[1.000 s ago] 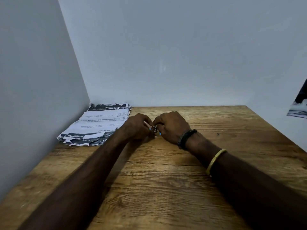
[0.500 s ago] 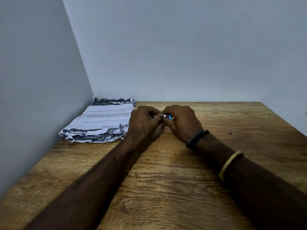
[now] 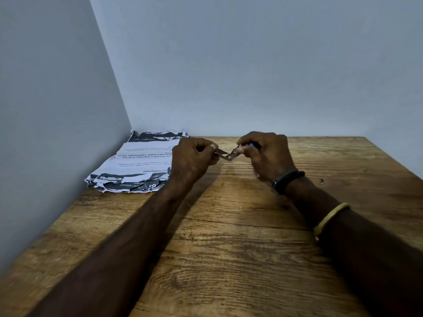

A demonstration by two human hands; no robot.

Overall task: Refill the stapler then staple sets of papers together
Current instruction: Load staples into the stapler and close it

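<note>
A small blue stapler (image 3: 248, 146) with a metal front sits mostly hidden inside my right hand (image 3: 266, 154), which grips it just above the wooden table (image 3: 229, 236). My left hand (image 3: 194, 159) pinches a thin metal strip (image 3: 223, 154) that reaches to the stapler's metal end; whether it is a staple strip or the stapler's pull-out part I cannot tell. Both hands are raised slightly off the table, near its back edge. A stack of printed papers (image 3: 139, 161) with black-and-white pages lies in the back left corner.
Grey walls close off the table at the left (image 3: 50, 133) and at the back (image 3: 251, 65). A small dark speck (image 3: 322, 180) lies on the wood to the right of my right wrist. Bare wood stretches between my forearms toward the near edge.
My hands were pressed together around the stapler; now they have drawn apart, and the thin metal strip shows between them. The view also shifted up toward the wall.
</note>
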